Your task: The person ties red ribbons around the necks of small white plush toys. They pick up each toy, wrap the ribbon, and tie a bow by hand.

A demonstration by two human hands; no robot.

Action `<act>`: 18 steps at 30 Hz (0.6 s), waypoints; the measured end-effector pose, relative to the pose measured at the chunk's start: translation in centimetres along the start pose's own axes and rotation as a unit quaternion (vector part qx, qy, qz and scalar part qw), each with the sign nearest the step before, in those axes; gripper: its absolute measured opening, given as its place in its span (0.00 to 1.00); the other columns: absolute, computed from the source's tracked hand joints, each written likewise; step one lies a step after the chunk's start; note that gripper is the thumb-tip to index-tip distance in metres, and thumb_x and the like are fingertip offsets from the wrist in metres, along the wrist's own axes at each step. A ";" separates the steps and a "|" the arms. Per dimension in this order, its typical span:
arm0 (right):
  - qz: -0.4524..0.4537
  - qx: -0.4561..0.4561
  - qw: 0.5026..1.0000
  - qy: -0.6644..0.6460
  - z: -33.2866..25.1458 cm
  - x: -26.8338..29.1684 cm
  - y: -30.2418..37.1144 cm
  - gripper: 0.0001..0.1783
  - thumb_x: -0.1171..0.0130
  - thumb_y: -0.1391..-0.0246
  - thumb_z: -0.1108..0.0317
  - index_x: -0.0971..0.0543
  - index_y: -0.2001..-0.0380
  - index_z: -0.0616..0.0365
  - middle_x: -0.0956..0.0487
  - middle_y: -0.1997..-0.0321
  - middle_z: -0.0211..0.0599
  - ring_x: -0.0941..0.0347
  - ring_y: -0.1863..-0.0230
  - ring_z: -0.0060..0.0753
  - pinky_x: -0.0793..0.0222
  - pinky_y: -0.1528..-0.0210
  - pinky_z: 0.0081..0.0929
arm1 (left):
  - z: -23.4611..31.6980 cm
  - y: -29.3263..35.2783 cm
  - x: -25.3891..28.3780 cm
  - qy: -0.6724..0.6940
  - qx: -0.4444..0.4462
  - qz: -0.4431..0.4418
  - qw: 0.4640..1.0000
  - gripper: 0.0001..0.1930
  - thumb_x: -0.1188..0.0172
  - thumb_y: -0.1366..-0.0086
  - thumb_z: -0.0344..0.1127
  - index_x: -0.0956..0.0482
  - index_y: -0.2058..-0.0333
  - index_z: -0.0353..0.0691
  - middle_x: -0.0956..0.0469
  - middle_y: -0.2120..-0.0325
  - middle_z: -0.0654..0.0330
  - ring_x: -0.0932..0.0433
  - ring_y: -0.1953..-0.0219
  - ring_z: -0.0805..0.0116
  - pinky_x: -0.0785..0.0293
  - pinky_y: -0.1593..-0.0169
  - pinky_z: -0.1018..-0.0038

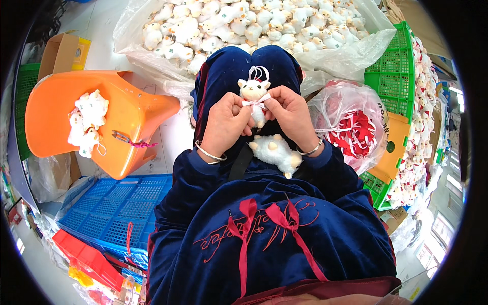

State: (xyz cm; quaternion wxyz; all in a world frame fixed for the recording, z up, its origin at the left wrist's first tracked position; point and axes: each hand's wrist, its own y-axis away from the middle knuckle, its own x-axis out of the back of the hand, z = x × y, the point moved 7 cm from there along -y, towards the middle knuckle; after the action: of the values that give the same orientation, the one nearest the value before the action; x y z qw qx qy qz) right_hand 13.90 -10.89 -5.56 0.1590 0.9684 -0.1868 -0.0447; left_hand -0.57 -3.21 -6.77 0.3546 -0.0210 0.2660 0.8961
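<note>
L hand [227, 121] & R hand [293, 113] pinching pink bow [257, 102], wht plush [254, 90] btwn hands, 2nd plush [276, 152] just below

Blue lap [217, 79] — one white plush [274, 154]; orange chair [51, 109] — plush toys [92, 113], snips [121, 136].

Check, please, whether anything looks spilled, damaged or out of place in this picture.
Nothing looks spilled or damaged. The loose toy lies toppled on the lap and shows no bow, slightly odd compared with the held toy, whose bow the left hand and right hand pinch.
</note>
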 end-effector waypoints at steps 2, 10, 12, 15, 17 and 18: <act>0.009 0.008 1.000 0.011 -0.1 -0.1 0.0 0.05 0.43 0.32 0.72 0.22 0.60 0.63 0.20 0.68 0.27 0.26 0.70 0.12 0.29 0.67 0.12 | 0.0 0.1 0.0 -0.003 -0.003 0.008 1.000 0.05 0.43 0.30 0.28 0.29 0.64 0.33 0.19 0.78 0.58 0.23 0.81 0.78 0.27 0.77 0.80; 0.058 0.037 0.995 0.076 -0.6 -0.1 0.4 0.06 0.38 0.36 0.72 0.22 0.65 0.64 0.20 0.72 0.27 0.28 0.71 0.12 0.31 0.69 0.16 | 0.1 0.2 0.1 -0.012 -0.008 0.015 1.000 0.06 0.44 0.30 0.28 0.30 0.64 0.32 0.19 0.79 0.56 0.23 0.82 0.78 0.27 0.78 0.79; 0.064 0.051 0.993 0.083 -0.7 -0.2 0.5 0.06 0.38 0.36 0.72 0.22 0.65 0.65 0.20 0.73 0.27 0.28 0.72 0.12 0.31 0.70 0.16 | 0.3 0.2 0.1 -0.029 -0.019 0.024 0.999 0.06 0.43 0.30 0.27 0.30 0.65 0.32 0.19 0.79 0.57 0.23 0.82 0.78 0.27 0.78 0.79; 0.070 0.069 0.990 0.097 -0.9 -0.3 0.5 0.07 0.37 0.37 0.72 0.22 0.66 0.65 0.20 0.74 0.27 0.28 0.73 0.12 0.31 0.71 0.17 | 0.3 0.4 0.1 -0.040 -0.036 0.035 0.998 0.05 0.43 0.30 0.27 0.29 0.65 0.32 0.20 0.80 0.57 0.23 0.83 0.78 0.28 0.79 0.79; 0.074 0.078 0.988 0.109 -1.1 -0.3 0.5 0.06 0.37 0.37 0.72 0.22 0.66 0.65 0.20 0.75 0.28 0.28 0.74 0.12 0.31 0.71 0.18 | 0.4 0.4 0.0 -0.044 -0.044 0.039 0.997 0.05 0.43 0.30 0.27 0.29 0.65 0.32 0.20 0.81 0.57 0.24 0.83 0.78 0.28 0.80 0.79; 0.076 0.082 0.987 0.117 -1.1 -0.2 0.5 0.06 0.37 0.38 0.73 0.22 0.67 0.65 0.20 0.75 0.28 0.28 0.74 0.12 0.31 0.71 0.18 | 0.5 0.4 0.0 -0.047 -0.046 0.039 0.997 0.05 0.43 0.30 0.27 0.29 0.65 0.32 0.20 0.81 0.58 0.24 0.83 0.78 0.29 0.80 0.79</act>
State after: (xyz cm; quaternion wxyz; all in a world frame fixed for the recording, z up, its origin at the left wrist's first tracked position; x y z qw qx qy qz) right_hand 13.67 -10.94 -4.29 0.1023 0.9598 -0.2430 0.0965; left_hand -0.80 -3.22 -6.16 0.3305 0.0152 0.2084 0.9204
